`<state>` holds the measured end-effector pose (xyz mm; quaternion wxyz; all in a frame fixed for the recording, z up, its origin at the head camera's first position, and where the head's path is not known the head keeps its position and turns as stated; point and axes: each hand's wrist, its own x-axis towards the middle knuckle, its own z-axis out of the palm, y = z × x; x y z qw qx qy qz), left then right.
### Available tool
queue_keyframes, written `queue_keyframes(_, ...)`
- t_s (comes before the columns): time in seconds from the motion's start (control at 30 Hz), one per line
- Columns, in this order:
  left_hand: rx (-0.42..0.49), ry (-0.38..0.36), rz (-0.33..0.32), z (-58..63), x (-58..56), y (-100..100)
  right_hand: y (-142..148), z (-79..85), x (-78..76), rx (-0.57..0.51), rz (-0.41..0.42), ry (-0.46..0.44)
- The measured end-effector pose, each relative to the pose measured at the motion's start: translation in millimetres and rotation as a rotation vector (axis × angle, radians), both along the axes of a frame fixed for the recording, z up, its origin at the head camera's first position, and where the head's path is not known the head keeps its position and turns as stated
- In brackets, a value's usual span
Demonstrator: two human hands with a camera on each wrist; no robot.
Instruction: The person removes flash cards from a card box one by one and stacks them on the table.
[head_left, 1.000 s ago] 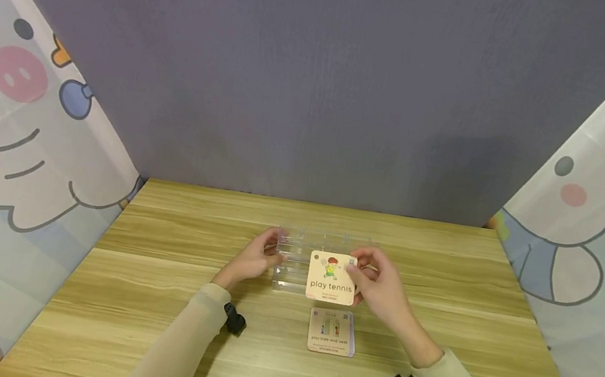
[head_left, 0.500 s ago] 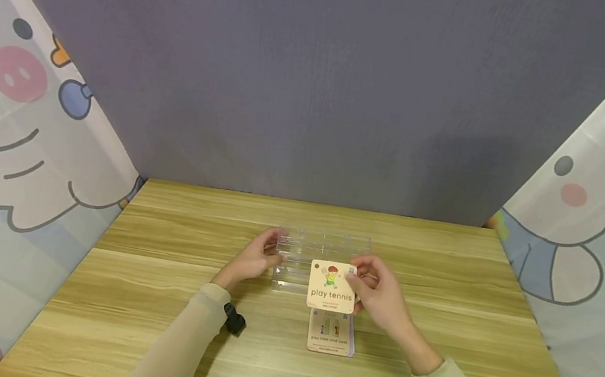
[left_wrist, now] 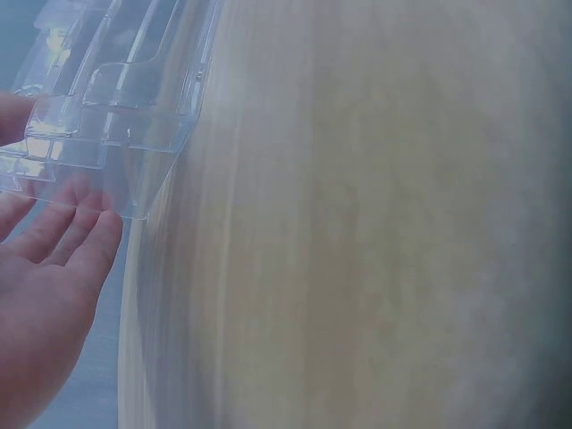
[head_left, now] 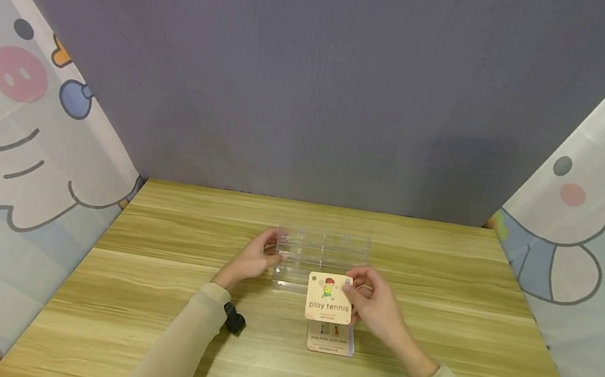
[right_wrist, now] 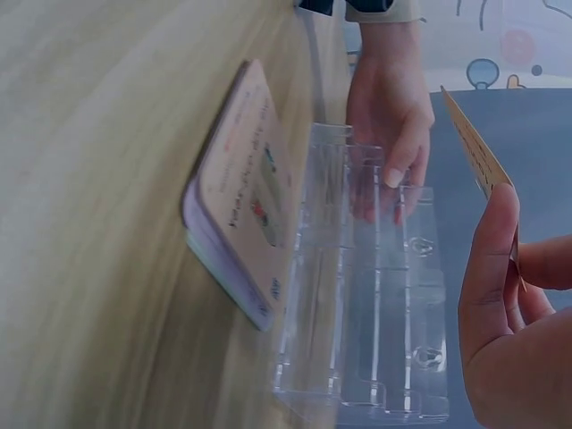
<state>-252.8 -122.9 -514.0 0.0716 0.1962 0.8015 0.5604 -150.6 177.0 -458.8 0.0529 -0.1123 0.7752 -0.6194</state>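
My right hand (head_left: 376, 301) pinches a square "play tennis" card (head_left: 330, 298) by its upper right corner, thumb in front. In the right wrist view this card (right_wrist: 478, 147) is seen nearly edge-on, lifted off the table. Below it lies a small stack of cards (head_left: 330, 340), topped by a "play hide-and-seek" card, its upper part hidden in the head view. My left hand (head_left: 251, 259) holds the left end of a clear plastic tiered rack (head_left: 300, 251). In the left wrist view the fingers (left_wrist: 94, 250) reach behind the rack's end wall (left_wrist: 134, 170).
The rack and cards are on a wood-grain table (head_left: 138, 308). A dark grey panel (head_left: 320, 85) rises behind it, and cartoon-printed curtains (head_left: 586, 182) flank both sides. Black wrist cameras (head_left: 234, 320) sit on both sleeves.
My right hand has brought the "play tennis" card down and nearer, from in front of the rack to partly over the stack. My left hand has stayed at the rack's end.
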Motion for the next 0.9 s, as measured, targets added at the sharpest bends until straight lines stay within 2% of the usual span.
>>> queue_keyframes(0.27, 0.008, -0.006, -0.007, -0.8, 0.3, 0, -1, -11.4, 4.7, 0.043, -0.001, -0.041)
queue_keyframes(0.67, -0.009, -0.021, -0.005, 1.0, 0.5, 0, 4, -24.0, 6.6, 0.11, 0.028, -0.013)
queue_keyframes(0.73, -0.009, -0.026, -0.004, 4.6, 3.0, 1, 5, -26.1, 7.2, 0.119, 0.032, -0.014)
queue_keyframes(0.9, 0.005, -0.045, 0.0, 3.2, 1.8, 1, 4, -31.1, 8.9, 0.138, 0.022, -0.036)
